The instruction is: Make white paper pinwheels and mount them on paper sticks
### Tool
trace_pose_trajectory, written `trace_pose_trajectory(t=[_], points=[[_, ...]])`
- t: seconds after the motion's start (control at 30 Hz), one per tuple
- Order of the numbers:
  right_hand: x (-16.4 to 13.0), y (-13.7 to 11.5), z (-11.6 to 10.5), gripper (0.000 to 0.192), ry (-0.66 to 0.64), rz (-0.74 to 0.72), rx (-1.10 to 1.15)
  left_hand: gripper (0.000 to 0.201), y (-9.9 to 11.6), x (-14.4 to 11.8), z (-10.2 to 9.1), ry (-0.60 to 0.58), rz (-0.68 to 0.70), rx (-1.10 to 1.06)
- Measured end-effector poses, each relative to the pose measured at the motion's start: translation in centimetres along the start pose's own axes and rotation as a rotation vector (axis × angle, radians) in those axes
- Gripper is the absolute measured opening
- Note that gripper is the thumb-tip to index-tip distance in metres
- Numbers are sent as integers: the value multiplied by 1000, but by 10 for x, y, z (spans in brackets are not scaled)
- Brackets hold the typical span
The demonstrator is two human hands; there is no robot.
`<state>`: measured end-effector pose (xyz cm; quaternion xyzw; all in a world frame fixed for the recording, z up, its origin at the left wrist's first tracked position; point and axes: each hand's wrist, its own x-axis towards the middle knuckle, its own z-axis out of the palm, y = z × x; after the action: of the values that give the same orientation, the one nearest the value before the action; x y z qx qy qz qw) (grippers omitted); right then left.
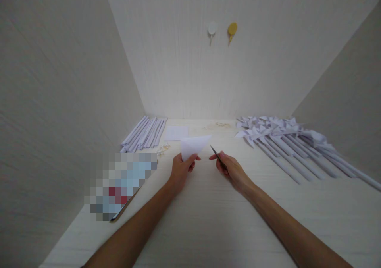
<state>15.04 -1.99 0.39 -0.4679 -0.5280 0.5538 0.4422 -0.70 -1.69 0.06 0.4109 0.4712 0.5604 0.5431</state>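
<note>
Between the thumb and fingers of my left hand [182, 170] is a folded piece of white paper [195, 145], raised above the table, its pointed corner aimed right. A pair of dark scissors [214, 151] is in my right hand [229, 166], tips pointing up and left toward the paper but apart from it. My right fingers cover the scissors' handles, and the blades look closed together. A flat white paper square [176, 133] lies on the table just beyond my left hand.
Rolled white paper tubes [145, 133] lie at the back left. Paper pinwheels on sticks [279, 137] are heaped at the right. A blurred flat object [127, 188] rests at the left. Small pale bits [163, 149] lie nearby. Two hooks, white [212, 29] and yellow [232, 29], are on the wall.
</note>
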Motion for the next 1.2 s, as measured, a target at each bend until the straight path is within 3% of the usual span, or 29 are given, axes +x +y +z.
trace_pose_trajectory(t=[0.3,0.63,1.2], points=[[-7,2,9,42,-209,10,-117,18,1,-1,2,35,-20,-74],[-8,-1,13,38,-173,-36,-317,21,1,-5,3,-10,-66,-181],[-9,1,13,38,-118,-26,-310,19,1,-6,7,29,-61,-223]])
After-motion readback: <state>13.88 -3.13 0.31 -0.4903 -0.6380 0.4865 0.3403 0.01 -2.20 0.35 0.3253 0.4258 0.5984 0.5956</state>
